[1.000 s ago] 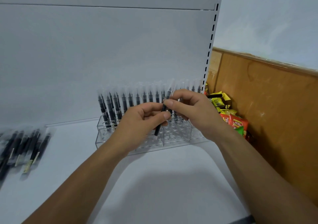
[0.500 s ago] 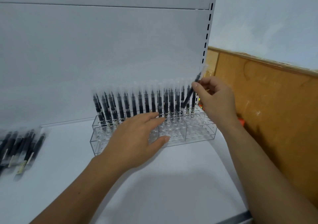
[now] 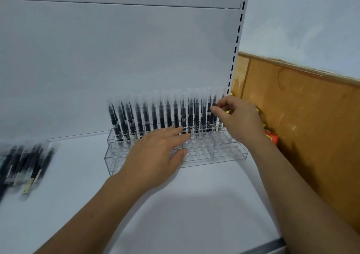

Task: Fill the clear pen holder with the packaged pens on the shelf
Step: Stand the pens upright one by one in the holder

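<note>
- Right hand (image 3: pixel 240 120): fingers curled, index finger and thumb pinching one packaged pen (image 3: pixel 214 100) near its upper part. The pen stands about upright at the right end of the rear row. Whether its lower end is seated in a hole cannot be told; the hand covers that area.
- Left hand (image 3: pixel 158 152): fingers straight and spread, palm down, holding nothing. It lies on the front tiers of the clear pen holder (image 3: pixel 230 152), with the fingertips reaching the base of the rear row.
- Clear pen holder: a stepped acrylic rack with rows of round holes, standing on the white shelf (image 3: pixel 175 205) just in front of the back panel (image 3: pixel 116 58). The left hand hides the middle of its front rows. The holes visible at the front left and front right hold no pens.
- Standing pens (image 3: pixel 154 115): dark pens in clear sleeves fill the rear of the holder from the left end to the right hand. Those at the left end lean slightly; the others stand upright.
- Loose packaged pens (image 3: pixel 26 164): a blurred pile lying flat on the shelf at the far left, well apart from the holder.
- Slotted upright (image 3: pixel 236 45): runs up the right edge of the back panel, just behind the right hand.
- Wooden panel (image 3: pixel 302 121): stands to the right of the shelf.
- Snack packets (image 3: pixel 271 137): orange and yellow, between the holder and the wooden panel, mostly hidden by the right hand and wrist.
</note>
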